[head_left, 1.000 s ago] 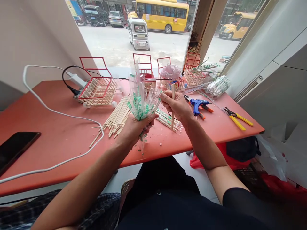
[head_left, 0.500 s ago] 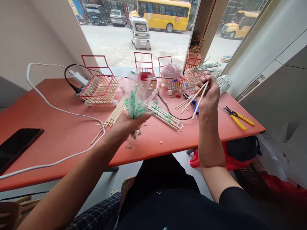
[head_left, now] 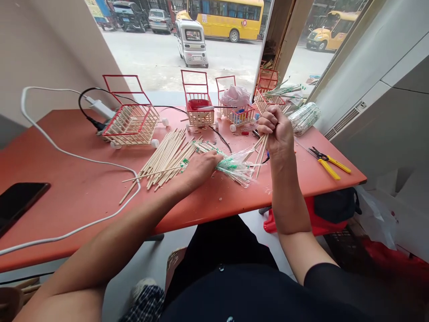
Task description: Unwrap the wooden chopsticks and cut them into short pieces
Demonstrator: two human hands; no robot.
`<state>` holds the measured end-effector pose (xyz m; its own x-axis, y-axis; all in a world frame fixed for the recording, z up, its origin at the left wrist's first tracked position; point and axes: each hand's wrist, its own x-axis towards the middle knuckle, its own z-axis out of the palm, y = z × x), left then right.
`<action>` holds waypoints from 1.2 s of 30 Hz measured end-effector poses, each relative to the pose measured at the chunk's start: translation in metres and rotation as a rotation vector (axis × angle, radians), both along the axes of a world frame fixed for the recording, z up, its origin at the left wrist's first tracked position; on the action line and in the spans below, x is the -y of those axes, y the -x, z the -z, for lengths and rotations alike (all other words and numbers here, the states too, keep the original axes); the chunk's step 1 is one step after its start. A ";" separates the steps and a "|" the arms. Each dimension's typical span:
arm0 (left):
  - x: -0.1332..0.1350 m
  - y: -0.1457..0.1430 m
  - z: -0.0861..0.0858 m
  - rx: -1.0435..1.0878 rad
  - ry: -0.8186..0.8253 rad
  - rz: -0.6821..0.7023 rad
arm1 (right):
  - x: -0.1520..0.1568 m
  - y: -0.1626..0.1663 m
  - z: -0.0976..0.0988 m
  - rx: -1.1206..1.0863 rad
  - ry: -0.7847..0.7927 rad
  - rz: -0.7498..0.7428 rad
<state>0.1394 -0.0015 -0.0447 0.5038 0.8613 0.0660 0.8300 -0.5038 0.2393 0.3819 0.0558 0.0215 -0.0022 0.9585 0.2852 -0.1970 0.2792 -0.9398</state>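
My left hand (head_left: 200,166) lies on the red table (head_left: 77,188), fingers closed on a bunch of clear, green-printed chopstick wrappers (head_left: 234,164) that rests among wrapped chopsticks. My right hand (head_left: 276,130) is raised just to the right, shut on a few bare wooden chopsticks (head_left: 260,152) that point down toward the table. A loose pile of bare wooden sticks (head_left: 166,158) spreads to the left of my left hand.
Small stick-built carts with red frames (head_left: 131,118) (head_left: 198,107) (head_left: 238,109) stand along the table's far edge. Yellow-handled pliers (head_left: 330,160) lie at right, near a wrapped chopstick bundle (head_left: 303,117). A white cable (head_left: 77,156) and a phone (head_left: 18,203) are at left.
My left hand has come down from mid-air and laid the wrappers on the table. My right hand has swung the bare chopsticks back toward the centre, now pointing downward.
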 end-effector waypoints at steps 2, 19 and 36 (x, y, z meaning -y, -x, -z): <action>-0.004 0.001 -0.001 -0.017 0.013 0.030 | -0.001 -0.001 0.001 0.027 -0.004 0.017; -0.023 0.015 0.010 -0.033 0.022 0.298 | -0.001 -0.012 -0.003 0.023 0.032 0.007; -0.034 0.024 -0.003 0.595 -0.134 0.199 | -0.003 -0.034 0.001 0.122 -0.034 0.120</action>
